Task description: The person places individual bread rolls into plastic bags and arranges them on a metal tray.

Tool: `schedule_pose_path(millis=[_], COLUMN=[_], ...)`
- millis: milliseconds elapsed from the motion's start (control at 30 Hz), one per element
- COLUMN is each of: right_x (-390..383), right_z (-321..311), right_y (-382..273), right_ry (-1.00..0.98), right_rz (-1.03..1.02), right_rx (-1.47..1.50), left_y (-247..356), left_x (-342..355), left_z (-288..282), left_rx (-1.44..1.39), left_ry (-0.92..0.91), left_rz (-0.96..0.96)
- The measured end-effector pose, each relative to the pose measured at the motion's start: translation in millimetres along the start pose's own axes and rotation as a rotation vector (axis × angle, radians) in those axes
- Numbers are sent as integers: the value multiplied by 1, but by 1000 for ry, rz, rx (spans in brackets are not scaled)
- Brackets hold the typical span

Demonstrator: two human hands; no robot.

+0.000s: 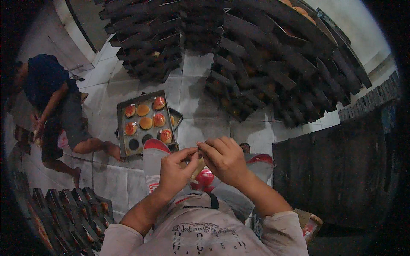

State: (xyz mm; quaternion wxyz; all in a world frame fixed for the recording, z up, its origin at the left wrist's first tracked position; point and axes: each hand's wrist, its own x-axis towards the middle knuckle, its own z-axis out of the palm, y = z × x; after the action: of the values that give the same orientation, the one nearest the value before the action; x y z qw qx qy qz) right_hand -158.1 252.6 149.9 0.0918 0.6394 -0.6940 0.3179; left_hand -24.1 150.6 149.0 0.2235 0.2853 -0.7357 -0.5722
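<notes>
My left hand and my right hand meet in front of my lap, fingertips pinched together. Whatever sits between the fingers is too small to make out. Just below them, between my thighs, lies a shiny red-and-white package, partly hidden by the hands. On the floor ahead, a dark metal tray holds several round buns. Some, like the wrapped bun, have clear wrappers with red print; the plain golden bun shows no red print. Two dark round hollows show at the tray's near side.
Another tray sticks out beneath the first. Tall stacks of dark trays stand ahead, with more to the right. Further trays lie at lower left. A co-worker sits at left, one foot near the bun tray. A dark panel stands at right.
</notes>
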Motion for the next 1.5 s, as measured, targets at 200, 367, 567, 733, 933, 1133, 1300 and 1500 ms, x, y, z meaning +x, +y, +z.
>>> schedule_pose_path(millis=[200, 367, 567, 733, 933, 1133, 1300, 1500], right_x=[1, -2, -15, -62, -151, -45, -10, -10], right_z=[-6, -8, -8, -57, -63, -35, -5, 26], right_y=[0, 6, 26, 60, 123, 33, 11, -1], right_ry=[-52, -43, 328, 588, -85, -255, -583, -9], right_rz=[-81, 26, 759, 942, 893, 547, 495, 818], right_rx=[-95, 4, 930, 1739, 267, 623, 1128, 1288], left_y=[5, 10, 13, 3, 8, 9, 11, -13], left_x=[4, 5, 7, 8, 27, 39, 47, 18], left_z=[-2, 3, -1, -10, -20, -22, -30, -38], left_rx=[334, 415, 112, -85, 119, -795, -982, -686], left_ry=[-19, -55, -152, -120, -189, -753, -535, 41], left_rz=[311, 403, -37, -27, 458, -39, -82, -127])
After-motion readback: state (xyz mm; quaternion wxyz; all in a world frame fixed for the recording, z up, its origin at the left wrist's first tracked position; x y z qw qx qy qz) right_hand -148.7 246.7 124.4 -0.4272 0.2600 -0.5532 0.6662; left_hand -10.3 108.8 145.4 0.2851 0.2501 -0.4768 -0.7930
